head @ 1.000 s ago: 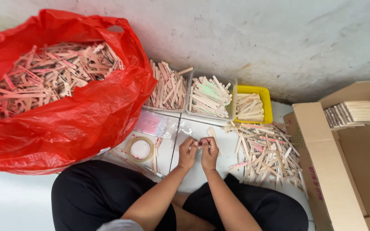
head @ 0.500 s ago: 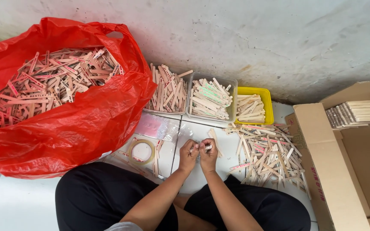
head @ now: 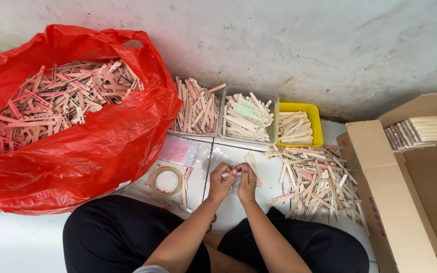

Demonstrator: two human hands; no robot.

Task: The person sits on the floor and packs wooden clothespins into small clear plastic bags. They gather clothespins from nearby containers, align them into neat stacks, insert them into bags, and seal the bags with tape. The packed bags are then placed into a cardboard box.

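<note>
Both hands meet over the pale floor tile just in front of the person's knees, pinched together on a small bundle of wooden sticks [head: 232, 174] held level between them. The left hand [head: 220, 180] clenches one end and the right hand [head: 247, 181] closes on the other, fingertips curled in, which looks like a way of keeping the little stack squared up. What exactly wraps the bundle is too small to tell.

Taking that bundle as the mark: just to its right a few loose sticks [head: 253, 167] lie on the tile, within a finger's reach. Further right spreads a scattered heap of wooden sticks [head: 319, 184], some with pink printing, probably dumped there so they can be picked from without stretching. To the left of the bundle sits a roll of clear tape [head: 166, 181], flat on a clear plastic bag [head: 185, 150].

Beyond the bundle, against the grey wall [head: 299, 45], stand three containers in a row: an open pile in a clear tray [head: 195, 112], a clear tub [head: 249, 117] with green-marked sticks, and a yellow tub [head: 298, 124], seemingly one kind to each. Far left bulges a big red plastic bag [head: 77, 151] full of sticks. Far right, a cardboard box [head: 395, 192] holds neat bundled stacks [head: 421, 132].
</note>
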